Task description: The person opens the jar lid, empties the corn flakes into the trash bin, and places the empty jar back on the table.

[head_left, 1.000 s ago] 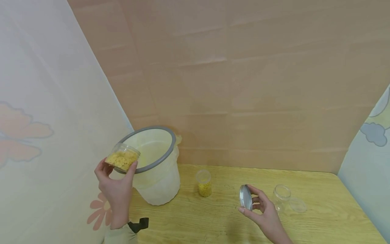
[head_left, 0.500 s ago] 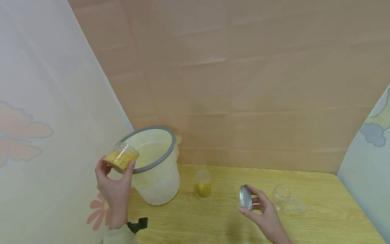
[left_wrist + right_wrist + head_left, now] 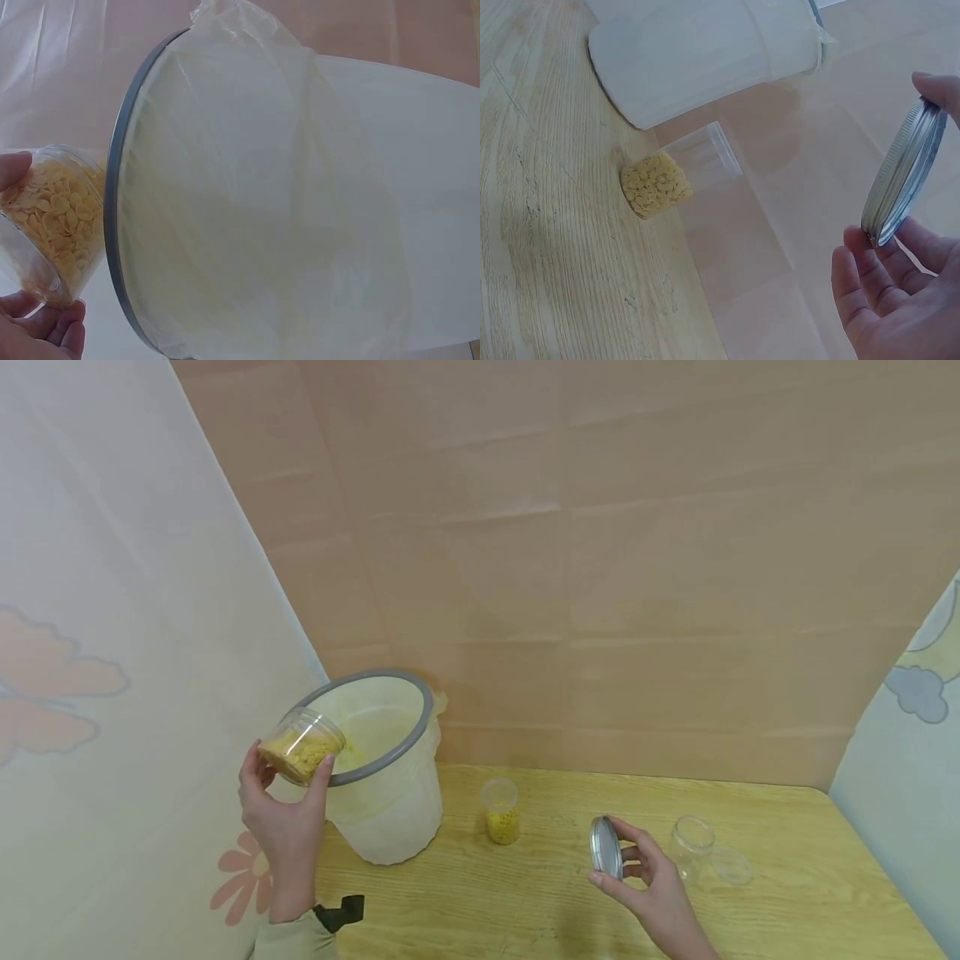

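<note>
My left hand (image 3: 288, 818) grips a clear jar (image 3: 300, 745) of yellow flakes, thumb on one side and fingers on the other. The jar is tipped over the near-left rim of the trash bin (image 3: 397, 822), its mouth toward the inside. Some flakes (image 3: 351, 750) show past the mouth, within the bin. In the left wrist view, flat pale-yellow pieces (image 3: 64, 214) fill much of the jar. Over the table, my right hand (image 3: 652, 881) pinches a silver screw lid (image 3: 605, 847) by its edge, held nearly upright.
A second clear jar (image 3: 501, 814), partly filled with small yellow pieces, stands right of the bin. Beyond my right hand are a clear jar (image 3: 692, 835) and a clear round lid (image 3: 731, 865) on the wooden table (image 3: 817, 877). A thin bag (image 3: 300, 135) lines the bin.
The jar in my left hand has tipped a little further, and yellow flakes now appear past its mouth inside the bin. My right hand and the lid stay nearly still.
</note>
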A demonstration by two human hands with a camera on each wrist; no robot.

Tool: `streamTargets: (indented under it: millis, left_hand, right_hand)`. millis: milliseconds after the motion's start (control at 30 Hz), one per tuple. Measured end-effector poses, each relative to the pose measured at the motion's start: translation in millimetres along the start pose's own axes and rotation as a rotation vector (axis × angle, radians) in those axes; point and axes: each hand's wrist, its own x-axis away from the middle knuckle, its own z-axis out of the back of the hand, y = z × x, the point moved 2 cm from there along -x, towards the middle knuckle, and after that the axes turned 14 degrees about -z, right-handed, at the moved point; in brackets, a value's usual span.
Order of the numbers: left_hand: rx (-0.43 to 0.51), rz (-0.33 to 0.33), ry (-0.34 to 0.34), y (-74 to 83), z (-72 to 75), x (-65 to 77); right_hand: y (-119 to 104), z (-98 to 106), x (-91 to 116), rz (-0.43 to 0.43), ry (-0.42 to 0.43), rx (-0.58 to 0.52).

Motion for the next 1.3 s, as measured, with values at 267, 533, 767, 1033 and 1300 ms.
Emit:
streamTargets:
  millis: [267, 533, 767, 1033, 1300]
  left_hand:
    - [-0.007, -0.004, -0.008, 2.4, -1.4, 2.9]
    - [-0.016, 0.01, -0.019, 3.0, -3.2, 3.2]
    - [-0.017, 0.005, -0.023, 3.0, -3.6, 2.5]
    - [-0.01, -0.03, -0.016, 4.1, -3.2, 1.7]
    - [-0.016, -0.088, -0.002, 3.3, -1.9, 0.6]
  right_hand:
    - [1.9, 1.2, 1.3, -0.003, 0.01, 0.006]
    - [3.1, 1.9, 2.1, 0.02, 0.02, 0.012]
    - [2.9, 1.6, 3.0, -0.001, 0.018, 0.006]
    - [3.4, 0.7, 3.3, -0.033, 0.01, 0.0]
    - [1.8, 0.4, 4.0, -0.031, 0.012, -0.003]
